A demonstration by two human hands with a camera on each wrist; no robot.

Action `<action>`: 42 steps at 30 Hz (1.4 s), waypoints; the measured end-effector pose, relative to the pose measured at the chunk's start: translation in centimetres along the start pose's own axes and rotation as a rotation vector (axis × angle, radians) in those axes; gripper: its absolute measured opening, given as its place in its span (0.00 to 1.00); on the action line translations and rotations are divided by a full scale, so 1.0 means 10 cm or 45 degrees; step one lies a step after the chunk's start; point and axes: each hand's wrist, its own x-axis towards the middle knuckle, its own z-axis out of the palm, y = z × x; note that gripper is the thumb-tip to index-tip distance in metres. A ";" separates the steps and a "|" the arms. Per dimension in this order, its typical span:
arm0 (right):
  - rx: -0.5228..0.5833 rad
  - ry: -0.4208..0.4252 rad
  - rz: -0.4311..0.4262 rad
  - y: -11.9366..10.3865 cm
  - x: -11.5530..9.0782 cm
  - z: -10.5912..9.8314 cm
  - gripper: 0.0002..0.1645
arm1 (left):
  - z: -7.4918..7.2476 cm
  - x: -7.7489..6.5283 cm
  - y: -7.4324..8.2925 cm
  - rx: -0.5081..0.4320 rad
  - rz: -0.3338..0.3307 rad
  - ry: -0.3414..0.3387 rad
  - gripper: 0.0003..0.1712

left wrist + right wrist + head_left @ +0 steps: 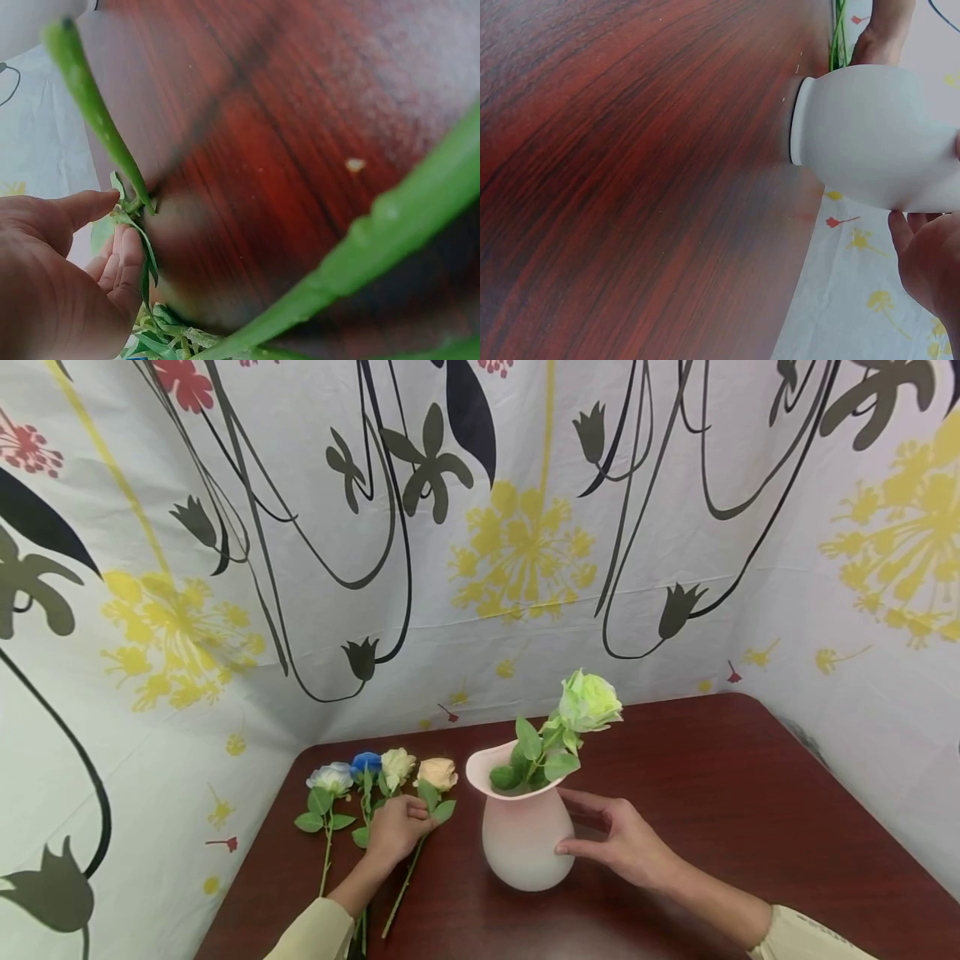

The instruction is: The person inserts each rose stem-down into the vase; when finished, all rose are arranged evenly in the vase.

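My left hand (397, 831) pinches a peach rose (437, 773) by its upper stem, near the leaves. In the left wrist view, the cut end of the held stem (97, 112) points up toward the camera, with thumb and fingers at the leaves. My right hand (633, 843) holds the side of a pale pink-and-white vase (525, 852), thumb toward the front and fingers behind. The vase stands upright on the table. A light green rose (588, 702) leans right out of its flared mouth; its lower stem is hidden inside.
Left of the peach rose lie a cream rose (396, 768), a blue rose (366, 765) and a white-blue rose (330, 778), blooms toward the back. The dark red wooden table (712, 777) meets a floral-patterned cloth (517, 652) behind and at both sides.
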 end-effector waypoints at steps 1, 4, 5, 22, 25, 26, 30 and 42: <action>0.006 0.002 0.003 0.00 0.00 0.00 0.42 | 0.00 0.00 0.00 0.003 0.000 0.000 0.17; 0.009 -0.002 -0.002 0.00 -0.01 0.00 0.42 | -0.01 -0.01 0.01 -0.004 0.014 -0.008 0.14; 0.010 -0.002 -0.003 0.00 -0.01 0.00 0.42 | -0.01 -0.01 0.01 -0.009 0.008 -0.011 0.13; -0.018 -0.002 -0.010 0.01 -0.01 0.00 0.41 | -0.28 -0.02 0.14 -0.107 0.033 -0.021 0.06; -0.022 -0.004 -0.008 0.01 -0.01 0.00 0.42 | -0.33 -0.01 0.19 -0.163 0.017 -0.015 0.06; -0.023 -0.003 -0.009 0.01 0.00 0.00 0.41 | -0.36 0.00 0.21 -0.182 0.018 -0.014 0.07; -0.019 0.002 -0.005 0.00 0.00 -0.01 0.42 | -0.45 0.00 0.32 -0.288 0.014 -0.002 0.08; -0.028 -0.003 -0.020 0.01 0.00 -0.01 0.41 | -0.82 -0.01 0.63 -0.748 -0.011 0.045 0.15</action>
